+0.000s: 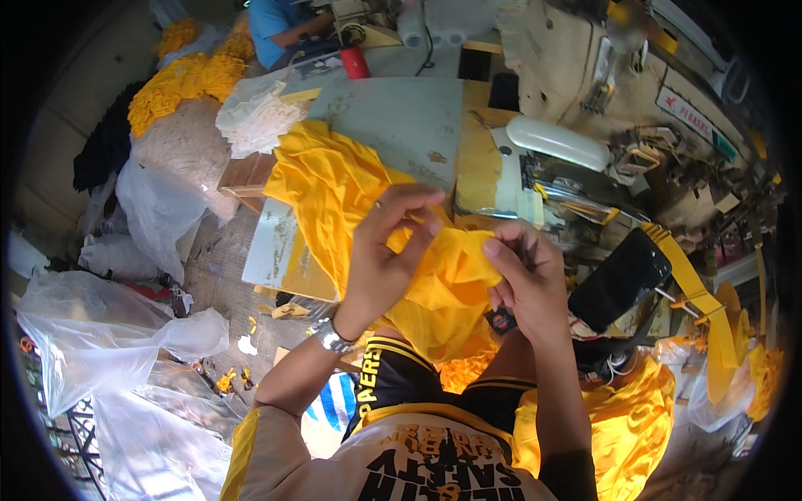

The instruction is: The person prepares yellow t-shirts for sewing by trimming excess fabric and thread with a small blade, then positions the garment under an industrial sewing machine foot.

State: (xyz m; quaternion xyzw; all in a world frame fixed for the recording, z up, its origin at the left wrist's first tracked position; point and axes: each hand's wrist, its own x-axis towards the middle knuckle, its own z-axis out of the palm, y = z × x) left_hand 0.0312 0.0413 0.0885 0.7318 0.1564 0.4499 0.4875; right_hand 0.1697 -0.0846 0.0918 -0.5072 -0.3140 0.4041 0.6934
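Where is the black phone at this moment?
In the head view, the black phone is right of centre, between the person's right hand, which pinches yellow cloth, and the curved yellow strip.

Two hands [374, 259] [536, 284] are counted, with one ring [378, 204] and one wristwatch [331, 336]; one red container [354, 61] is seen near the bench's [401, 113] far edge, one rounded white cover [558, 144] toward its right.

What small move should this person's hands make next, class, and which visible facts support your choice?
Probably bring the left hand to the yellow cloth beside the right hand, then gently straighten the material: the right pinches it, the left is curled over it without a clear grip, and it lies in loose folds partly on the table.
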